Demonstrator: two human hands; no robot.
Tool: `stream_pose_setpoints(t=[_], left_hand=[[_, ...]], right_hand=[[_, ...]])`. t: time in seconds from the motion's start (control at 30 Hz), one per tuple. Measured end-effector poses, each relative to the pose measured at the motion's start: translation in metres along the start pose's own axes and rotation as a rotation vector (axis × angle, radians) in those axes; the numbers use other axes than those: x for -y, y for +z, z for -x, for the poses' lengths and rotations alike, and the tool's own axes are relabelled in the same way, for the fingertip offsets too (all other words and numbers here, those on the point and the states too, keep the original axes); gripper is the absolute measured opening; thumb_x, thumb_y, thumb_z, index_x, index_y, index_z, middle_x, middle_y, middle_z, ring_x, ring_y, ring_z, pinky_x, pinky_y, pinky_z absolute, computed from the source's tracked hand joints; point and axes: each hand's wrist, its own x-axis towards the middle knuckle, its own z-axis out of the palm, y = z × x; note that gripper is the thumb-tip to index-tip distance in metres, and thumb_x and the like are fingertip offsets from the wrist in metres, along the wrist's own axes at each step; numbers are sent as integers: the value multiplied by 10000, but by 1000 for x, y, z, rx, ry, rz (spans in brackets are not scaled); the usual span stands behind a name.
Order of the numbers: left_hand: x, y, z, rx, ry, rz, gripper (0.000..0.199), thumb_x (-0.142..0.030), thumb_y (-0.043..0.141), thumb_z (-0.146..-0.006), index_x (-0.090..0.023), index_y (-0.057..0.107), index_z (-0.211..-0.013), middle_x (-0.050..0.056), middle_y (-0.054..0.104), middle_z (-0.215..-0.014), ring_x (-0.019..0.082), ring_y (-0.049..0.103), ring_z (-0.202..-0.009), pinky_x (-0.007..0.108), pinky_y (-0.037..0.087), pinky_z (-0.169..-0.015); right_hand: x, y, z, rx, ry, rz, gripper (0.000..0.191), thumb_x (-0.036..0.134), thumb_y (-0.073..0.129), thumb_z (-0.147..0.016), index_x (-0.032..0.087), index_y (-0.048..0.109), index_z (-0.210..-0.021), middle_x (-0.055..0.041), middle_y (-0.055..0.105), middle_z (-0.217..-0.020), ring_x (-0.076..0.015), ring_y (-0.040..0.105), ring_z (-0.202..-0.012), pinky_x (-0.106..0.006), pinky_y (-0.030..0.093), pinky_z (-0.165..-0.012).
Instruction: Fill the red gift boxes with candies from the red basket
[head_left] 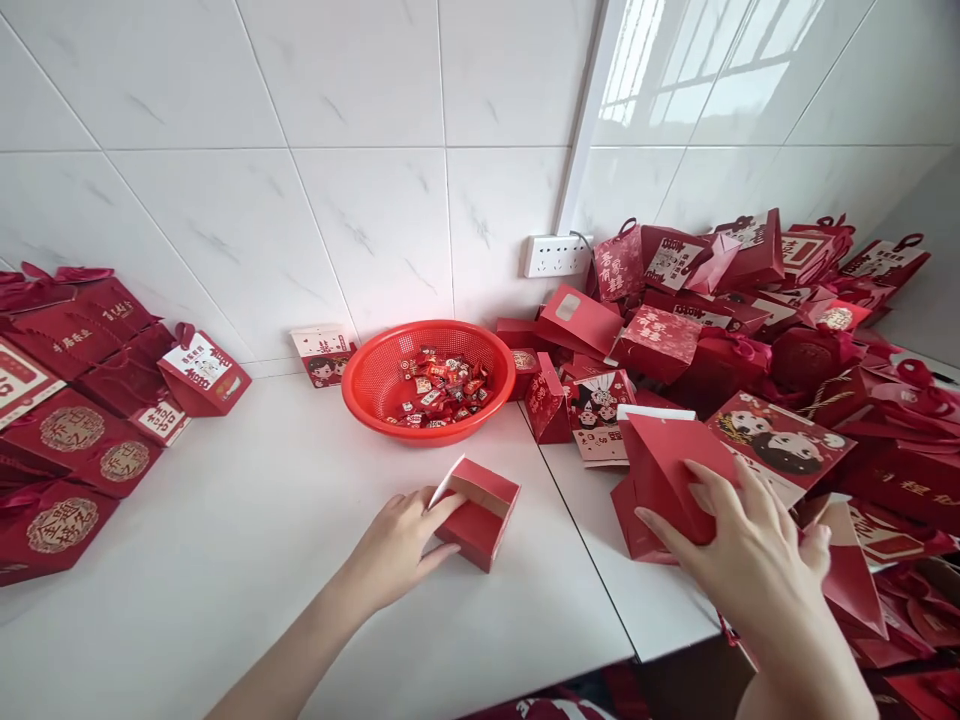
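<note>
A small red candy box (480,520) with its top open sits on the white table. My left hand (401,540) is closed on its left side, fingers at the raised flap and thumb along the front wall. My right hand (757,540) is at the edge of the heap on the right, fingers spread over a red folded box (667,470) and touching its face. Beyond the small box stands a red plastic basket (360,385) with several wrapped candies (442,385) in it.
Many red gift boxes (660,335) are heaped on the right, some printed with cartoon couples. Finished-looking red boxes (71,430) with ribbons are stacked at left. A pink printed box (322,355) leans by the tiled wall, below a white power socket (559,256) to its right.
</note>
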Motion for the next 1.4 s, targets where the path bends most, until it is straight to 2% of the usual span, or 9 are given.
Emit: stream_pose_setpoints(t=[0.37,0.53,0.67,0.77,0.9,1.0,1.1,1.2,1.4], left_hand=[[-1,48,-105,-148,70,-106,555,-199,460,-972,-367,366,-1493,42,597,-945,203,652,-842,315,536,-735],[-10,48,-112,-226,32,-51,573,-179,455,-956,-302,350,-1506,69,570,-1041,208,631,-867,320,532,-705],[-20,16,-80,-285,28,110,427,-308,464,-981,-243,474,-1403,68,588,-1104,189,604,-989,318,509,-849],[-13,-32,-57,-331,-76,549,392,-473,439,-981,-218,598,-1232,68,627,-1078,178,612,-941,288,499,-790],[16,-98,-30,-309,-185,988,708,-669,176,-955,-155,601,-1192,108,660,-1002,147,582,-670,243,404,-494],[38,-128,-10,-383,-376,1040,620,-678,308,-924,-164,605,-1103,45,643,-779,75,420,-405,211,213,-352],[49,-140,7,-419,-576,975,385,-542,580,-868,-163,606,-928,-15,577,-616,86,478,-369,191,250,-334],[50,-142,17,-330,-646,877,427,-571,555,-882,-154,579,-790,-18,534,-510,135,555,-404,210,372,-373],[35,-143,17,-60,-644,755,488,-617,476,-898,-162,614,-785,-14,510,-605,143,584,-477,231,425,-445]], right_hand=[[-14,-15,-2,67,207,-96,818,837,358,-767,326,481,-1393,-114,273,-1585,-450,359,-1368,-724,332,-1013],[-16,-20,-1,20,231,-184,758,734,450,-793,300,446,-1414,-103,234,-1600,-487,302,-1386,-733,326,-1016],[4,-32,-3,-248,-9,-386,630,562,506,-835,280,455,-1396,-100,300,-1566,-397,294,-1425,-622,256,-1140],[52,-42,-7,-370,-357,-563,621,441,568,-824,270,428,-1405,-111,338,-1536,-379,322,-1414,-584,278,-1141],[138,-42,-12,-225,-802,-631,687,425,614,-803,235,366,-1414,-166,241,-1571,-379,391,-1355,-552,336,-1096],[188,-33,-13,-134,-1016,-513,733,543,610,-830,222,379,-1447,-182,218,-1598,-404,331,-1381,-617,298,-1072],[213,-29,-14,41,-1190,-476,892,694,581,-803,195,339,-1502,-184,178,-1617,-402,256,-1426,-642,280,-1078],[223,-34,-16,202,-1275,-553,883,747,550,-794,210,394,-1477,-151,234,-1608,-361,264,-1436,-599,286,-1109],[236,-38,-31,180,-1192,-749,331,301,410,-1025,207,538,-1315,-80,569,-1372,-206,563,-1153,-383,458,-963]])
